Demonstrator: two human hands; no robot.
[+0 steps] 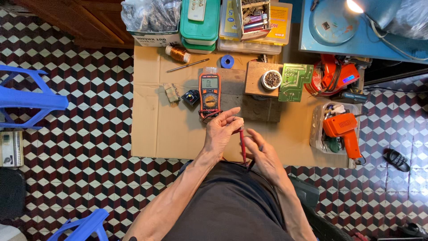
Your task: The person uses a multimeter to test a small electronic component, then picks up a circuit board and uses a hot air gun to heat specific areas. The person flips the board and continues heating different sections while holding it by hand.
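My left hand is raised over a sheet of cardboard and pinches something small and pale at its fingertips, near the tip of a red test probe. My right hand holds that red probe lower down, and a black probe seems to lie under the same hand. An orange digital multimeter lies just beyond my hands, display lit, with its leads running toward them.
On the cardboard lie a copper wire spool, a thin rod, a blue tape roll, a bowl of small parts and a green circuit board. An orange soldering gun sits in a clear tray at right. Blue plastic stools stand left.
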